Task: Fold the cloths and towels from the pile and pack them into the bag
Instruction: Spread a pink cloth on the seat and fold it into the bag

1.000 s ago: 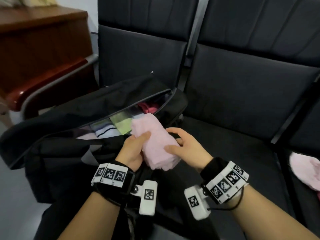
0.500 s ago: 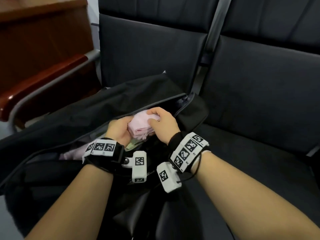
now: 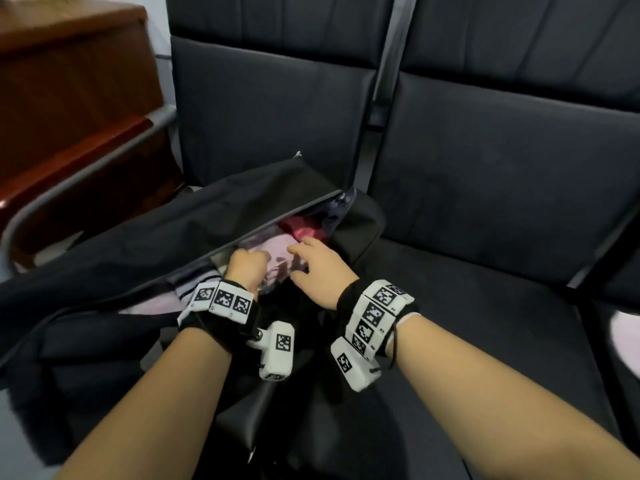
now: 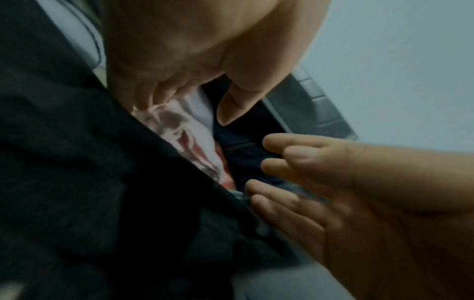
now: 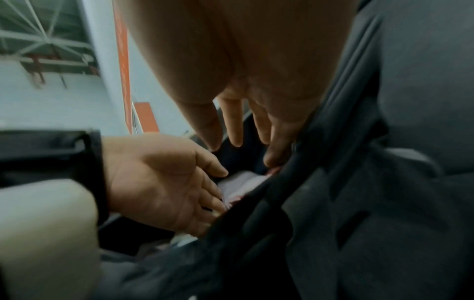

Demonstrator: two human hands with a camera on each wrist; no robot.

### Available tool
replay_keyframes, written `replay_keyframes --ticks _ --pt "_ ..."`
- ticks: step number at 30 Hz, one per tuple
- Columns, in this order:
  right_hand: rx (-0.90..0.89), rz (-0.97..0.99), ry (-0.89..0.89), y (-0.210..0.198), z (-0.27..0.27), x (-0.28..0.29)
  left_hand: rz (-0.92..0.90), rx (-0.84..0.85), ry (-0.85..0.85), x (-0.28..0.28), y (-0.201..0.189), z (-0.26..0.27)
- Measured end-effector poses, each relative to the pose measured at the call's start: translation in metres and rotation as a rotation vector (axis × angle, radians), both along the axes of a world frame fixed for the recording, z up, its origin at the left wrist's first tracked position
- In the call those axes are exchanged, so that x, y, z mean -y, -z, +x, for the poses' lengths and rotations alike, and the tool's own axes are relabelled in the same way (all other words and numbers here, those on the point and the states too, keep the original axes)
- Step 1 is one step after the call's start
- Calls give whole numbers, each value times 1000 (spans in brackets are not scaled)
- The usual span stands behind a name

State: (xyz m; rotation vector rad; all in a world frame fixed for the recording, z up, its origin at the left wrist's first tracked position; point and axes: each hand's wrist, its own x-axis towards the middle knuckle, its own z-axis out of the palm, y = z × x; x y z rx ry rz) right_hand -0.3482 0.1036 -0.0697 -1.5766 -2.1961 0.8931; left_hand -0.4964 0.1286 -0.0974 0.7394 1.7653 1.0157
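Observation:
A black bag [image 3: 173,244] lies open on a dark seat. A folded pink cloth [image 3: 277,247] sits inside its opening among other folded cloths, one red [image 3: 304,228] and one striped [image 3: 194,285]. My left hand [image 3: 249,259] reaches into the opening from the left. In the left wrist view its fingers [image 4: 143,101] touch the pink cloth [image 4: 179,130] and the thumb stands free. My right hand [image 3: 311,261] hovers at the right of the cloth with straight, spread fingers [image 4: 282,154], holding nothing. The cloth's lower part is hidden by the bag's edge [image 4: 77,182].
Dark padded seats [image 3: 485,202] stretch to the right, with backrests behind the bag. A pale pink cloth [image 3: 623,337] lies at the far right edge on the neighbouring seat. A metal armrest [image 3: 86,174] and brown wooden furniture [image 3: 69,81] stand to the left.
Both hands carried the pink cloth from above the bag's edge down into the opening. They no longer grip it; the fingers have loosened and the right hand has lifted off.

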Motion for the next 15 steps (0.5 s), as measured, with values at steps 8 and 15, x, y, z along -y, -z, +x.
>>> replay_keyframes --ticks 8,15 --pt "-153 119 266 -36 168 120 379 -429 351 86 -67 123" --pt "-79 119 635 -22 362 223 401 -489 847 147 -47 322"
